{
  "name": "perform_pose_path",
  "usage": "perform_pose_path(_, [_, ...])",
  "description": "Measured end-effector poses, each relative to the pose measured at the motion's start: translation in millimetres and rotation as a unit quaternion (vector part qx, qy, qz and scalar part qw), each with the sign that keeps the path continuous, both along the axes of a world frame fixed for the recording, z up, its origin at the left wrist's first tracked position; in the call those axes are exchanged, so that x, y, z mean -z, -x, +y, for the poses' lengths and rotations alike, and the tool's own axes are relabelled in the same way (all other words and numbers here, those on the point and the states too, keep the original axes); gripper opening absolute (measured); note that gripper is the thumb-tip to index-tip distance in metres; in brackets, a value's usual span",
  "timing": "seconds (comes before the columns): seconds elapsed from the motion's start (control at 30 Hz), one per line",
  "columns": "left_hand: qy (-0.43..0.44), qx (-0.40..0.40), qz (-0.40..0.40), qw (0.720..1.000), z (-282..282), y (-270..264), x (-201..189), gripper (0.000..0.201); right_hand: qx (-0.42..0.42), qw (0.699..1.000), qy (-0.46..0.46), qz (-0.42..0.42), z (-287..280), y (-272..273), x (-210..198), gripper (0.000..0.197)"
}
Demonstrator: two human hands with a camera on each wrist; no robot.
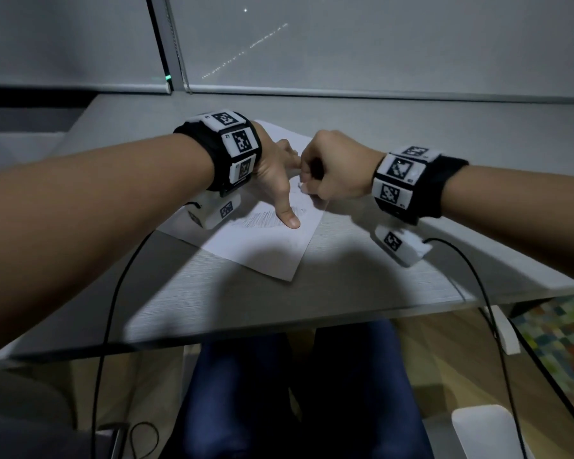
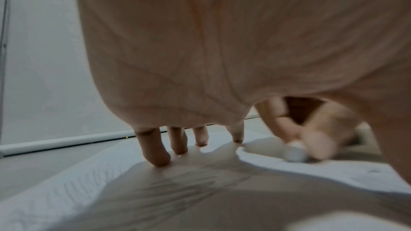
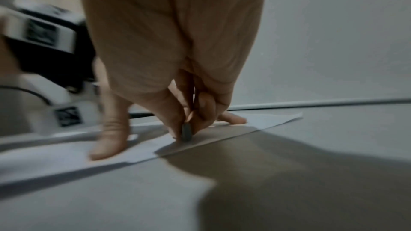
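Two bare forearms reach in over a grey desk [image 1: 362, 270], one from 9 o'clock and one from 3 o'clock, and the hands meet above a white sheet of paper [image 1: 262, 250] that lies skewed, with one corner pointing toward 6 o'clock. The left hand [image 1: 274, 175] is palm down and arched, its wrist raised under a marker-tagged wristband [image 1: 232, 144]. Its four fingers [image 2: 155, 148] are straight and spread apart, with their tips planted on the sheet. Its thumb [image 1: 289, 217] stretches out toward 5 o'clock and presses the paper beside a patch of pencil scribble [image 1: 265, 220]. Just at 3 o'clock of that hand sits the right hand [image 1: 335, 167], knuckles up, its fingers curled in under the palm. Its thumb and forefinger are clamped together on a small eraser [image 3: 186, 132]. The eraser juts out below the fingertips and touches the sheet near the right edge, at about 2 o'clock from the sheet's middle and about 12 o'clock from the left thumb tip. Its long axis stands nearly upright, leaning slightly, with the lower end on the paper and the upper end hidden inside the pinch. In the left wrist view it is only a pale blur.
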State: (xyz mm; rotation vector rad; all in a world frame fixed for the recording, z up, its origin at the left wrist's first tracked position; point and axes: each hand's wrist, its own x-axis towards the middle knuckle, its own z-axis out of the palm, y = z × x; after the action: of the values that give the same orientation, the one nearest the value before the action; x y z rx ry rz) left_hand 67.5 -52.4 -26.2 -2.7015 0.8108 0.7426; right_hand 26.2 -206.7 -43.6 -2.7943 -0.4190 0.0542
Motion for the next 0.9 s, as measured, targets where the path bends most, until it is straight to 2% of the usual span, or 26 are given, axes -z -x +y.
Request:
perform_pose_path(0.1, [0.011,0.0,-0.003,1.0,1,-2,3,0.142,-0.036,0.999,-0.012,0.036,4,11,-2,0.009])
perform_pose_path(0.27, [0.01,0.002,-0.011,1.0,-1,-4,2,0.14,0.033,0.999,-0.008,0.01,-5,-15,-5,0.013])
perform_pose_path(0.37, [0.015,-0.008,-0.005,1.0,0,-2,0,0.14,0.044,0.999,0.011,-0.005,-4,-20,-4,0.014])
perform_pose_path(0.47, [0.013,-0.008,-0.001,1.0,2,-5,2,0.145,0.018,1.0,-0.004,-0.001,-2,-5,-1,0.01])
perform_pose_path(0.57, [0.025,-0.005,0.001,1.0,4,-5,3,0.138,-0.021,0.999,-0.013,0.027,-3,9,-2,0.01])
perform_pose_path(0.77, [0.046,-0.021,0.002,0.999,8,-7,-1,0.152,0.05,0.998,0.02,-0.037,-11,-15,1,0.012])
perform_pose_path(0.83, [0.072,-0.019,-0.01,0.997,14,-7,1,0.146,0.052,0.997,0.03,-0.04,-9,-19,2,0.011])
perform_pose_path(0.9, [0.095,0.005,-0.024,0.995,23,-8,3,0.127,0.057,0.997,0.039,-0.042,-11,-21,3,0.011])
